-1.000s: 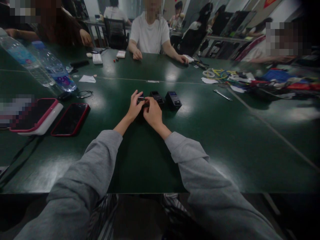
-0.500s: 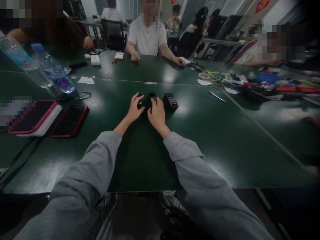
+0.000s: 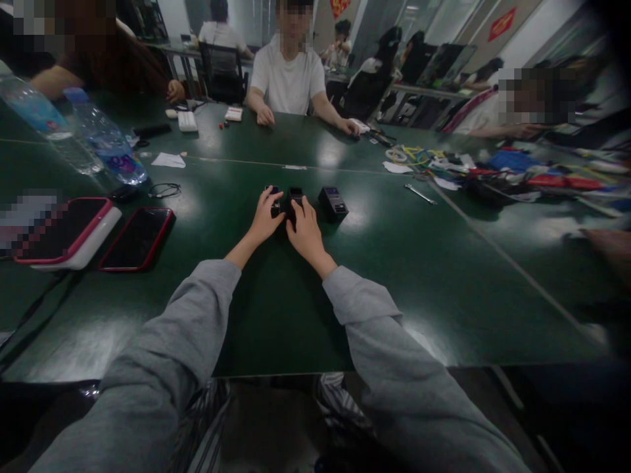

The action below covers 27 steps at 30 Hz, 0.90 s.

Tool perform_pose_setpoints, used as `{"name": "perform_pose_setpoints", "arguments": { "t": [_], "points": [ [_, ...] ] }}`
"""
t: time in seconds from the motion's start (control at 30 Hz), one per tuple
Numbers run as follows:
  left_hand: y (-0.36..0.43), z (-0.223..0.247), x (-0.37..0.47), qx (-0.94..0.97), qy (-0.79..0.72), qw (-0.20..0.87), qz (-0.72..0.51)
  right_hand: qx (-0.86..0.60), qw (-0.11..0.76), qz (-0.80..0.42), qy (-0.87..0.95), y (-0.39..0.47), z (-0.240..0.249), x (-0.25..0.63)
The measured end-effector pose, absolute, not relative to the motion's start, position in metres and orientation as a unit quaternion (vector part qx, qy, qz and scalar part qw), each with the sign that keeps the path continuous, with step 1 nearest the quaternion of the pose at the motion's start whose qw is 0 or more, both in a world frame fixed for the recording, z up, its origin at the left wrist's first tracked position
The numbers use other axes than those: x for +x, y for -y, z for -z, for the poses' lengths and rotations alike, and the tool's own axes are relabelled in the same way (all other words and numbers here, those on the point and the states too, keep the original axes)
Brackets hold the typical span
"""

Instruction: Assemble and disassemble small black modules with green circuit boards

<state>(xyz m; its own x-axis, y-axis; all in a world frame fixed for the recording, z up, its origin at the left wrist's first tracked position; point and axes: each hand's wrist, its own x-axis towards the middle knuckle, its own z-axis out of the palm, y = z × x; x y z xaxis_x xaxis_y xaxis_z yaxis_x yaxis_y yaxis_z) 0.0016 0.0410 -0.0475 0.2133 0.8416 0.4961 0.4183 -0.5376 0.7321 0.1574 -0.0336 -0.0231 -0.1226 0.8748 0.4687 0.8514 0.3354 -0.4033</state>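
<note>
Three small black devices stand in a row on the green table (image 3: 276, 282). My left hand (image 3: 265, 218) has its fingers around the left device (image 3: 275, 209), which is partly covered by them. At the middle device (image 3: 296, 193), my right hand (image 3: 304, 228) rests with its fingertips on the top and near side; its fingers are a little apart. The right device (image 3: 334, 203) stands by itself, just right of my right hand, with a small screen on its top.
Two phones (image 3: 139, 240) (image 3: 66, 230) and two water bottles (image 3: 111, 141) (image 3: 49, 125) are on the left. A wrench (image 3: 420, 194) lies right of the devices, before a pile of cables (image 3: 513, 164). Across the table sits a person in a white shirt (image 3: 287, 79).
My right hand has shifted slightly left and down over the middle device. The view has turned a little, while my left hand stays at the left device.
</note>
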Motion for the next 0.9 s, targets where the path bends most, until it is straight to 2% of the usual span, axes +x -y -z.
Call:
{"name": "perform_pose_setpoints", "arguments": {
  "t": [0.37, 0.67, 0.9],
  "points": [
    [-0.038, 0.046, 0.006, 0.737, -0.426, 0.231, -0.471, -0.557, 0.334, -0.017, 0.76, 0.031, 0.026, 0.158],
    [-0.034, 0.044, 0.005, 0.736, -0.437, 0.24, -0.458, -0.661, 0.388, 0.091, 0.636, 0.012, 0.014, 0.21],
    [-0.03, 0.042, 0.01, 0.727, -0.476, 0.223, -0.442, -0.714, 0.358, -0.016, 0.601, 0.0, 0.029, 0.251]
  ]
}}
